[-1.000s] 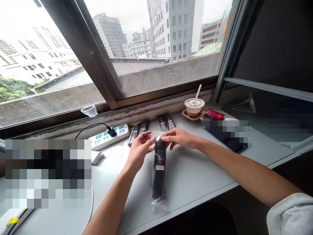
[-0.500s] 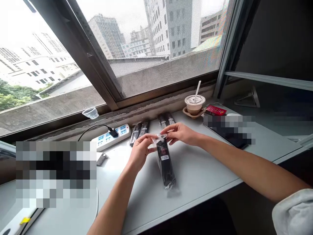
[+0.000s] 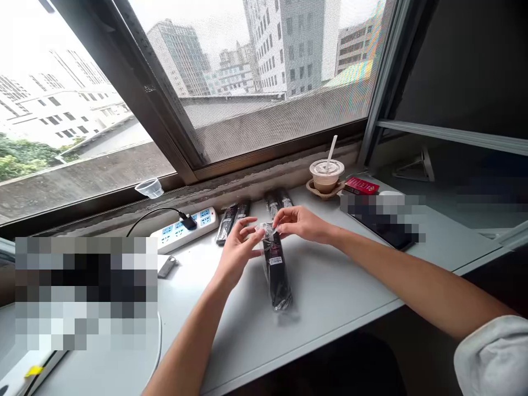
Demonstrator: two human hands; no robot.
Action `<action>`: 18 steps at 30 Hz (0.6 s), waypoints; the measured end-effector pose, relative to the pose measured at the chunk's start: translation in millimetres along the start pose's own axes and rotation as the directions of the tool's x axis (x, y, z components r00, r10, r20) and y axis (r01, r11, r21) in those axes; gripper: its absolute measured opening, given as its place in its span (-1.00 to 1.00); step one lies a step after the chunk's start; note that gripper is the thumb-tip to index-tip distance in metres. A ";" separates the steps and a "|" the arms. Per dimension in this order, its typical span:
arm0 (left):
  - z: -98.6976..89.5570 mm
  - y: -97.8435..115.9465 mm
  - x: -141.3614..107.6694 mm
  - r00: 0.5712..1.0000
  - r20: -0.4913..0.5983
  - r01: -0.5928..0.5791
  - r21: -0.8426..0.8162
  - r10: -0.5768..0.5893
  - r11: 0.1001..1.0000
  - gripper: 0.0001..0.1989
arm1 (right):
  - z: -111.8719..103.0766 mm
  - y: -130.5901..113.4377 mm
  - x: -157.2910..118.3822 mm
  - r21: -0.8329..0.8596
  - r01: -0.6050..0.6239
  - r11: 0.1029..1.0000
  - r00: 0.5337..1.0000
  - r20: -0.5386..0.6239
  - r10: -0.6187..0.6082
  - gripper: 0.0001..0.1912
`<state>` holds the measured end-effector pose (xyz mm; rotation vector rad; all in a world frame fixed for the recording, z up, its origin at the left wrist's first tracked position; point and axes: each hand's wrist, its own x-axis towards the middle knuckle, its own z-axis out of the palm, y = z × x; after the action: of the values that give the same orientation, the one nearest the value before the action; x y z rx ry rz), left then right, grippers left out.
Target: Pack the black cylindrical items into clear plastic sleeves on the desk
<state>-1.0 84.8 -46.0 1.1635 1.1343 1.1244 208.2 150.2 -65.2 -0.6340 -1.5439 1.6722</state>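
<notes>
A long black item in a clear plastic bag (image 3: 278,275) lies in front of me, with a white barcode label and red print on it. At its upper end my left hand (image 3: 240,246) pinches the bag's left edge between thumb and finger. My right hand (image 3: 303,224) grips the same end from the right, its thumb and fingertips closed on the clear plastic. What kind of item is inside, I cannot tell. Behind my hands lie similar black packages: a pair (image 3: 233,220) to the left and another pair (image 3: 278,202) partly hidden by my right hand.
A white power strip (image 3: 185,228) with a black plug stands at the window wall. Further right are a lidded drink cup (image 3: 325,175) in a cardboard holder, a red box (image 3: 362,185) and a dark flat device (image 3: 383,225). A clear plastic cup (image 3: 150,188) sits on the sill.
Both hands still hold the bag's upper end. My left fingers have shifted and spread slightly, and the plastic at the opening looks more crumpled. The view has moved a little.
</notes>
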 end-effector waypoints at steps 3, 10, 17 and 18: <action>-3.6 1.4 1.1 0.995 0.087 -0.036 -0.046 0.039 0.998 -0.44 | -2.2 1.4 1.1 -0.011 0.027 1.000 0.999 -0.021 -0.027 -0.72; -1.7 -2.2 3.7 1.000 -0.016 -0.005 -0.009 0.004 1.000 -0.60 | -1.1 -1.6 1.1 -0.025 -0.074 0.997 0.996 -0.051 0.073 -0.67; -5.7 -4.4 6.7 0.996 -0.094 -0.014 -0.091 0.005 0.996 -0.65 | 2.3 -3.8 -3.6 -0.005 -0.169 0.986 0.980 0.105 0.169 -0.62; -5.5 -2.9 5.9 0.997 -0.083 -0.008 -0.111 -0.002 0.994 -0.66 | 2.3 -3.6 -4.3 -0.003 -0.169 0.986 0.978 0.127 0.168 -0.62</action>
<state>-5.8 90.9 -49.6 1.0409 1.1183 1.2321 209.5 145.3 -61.9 -0.6822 -1.6095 1.8764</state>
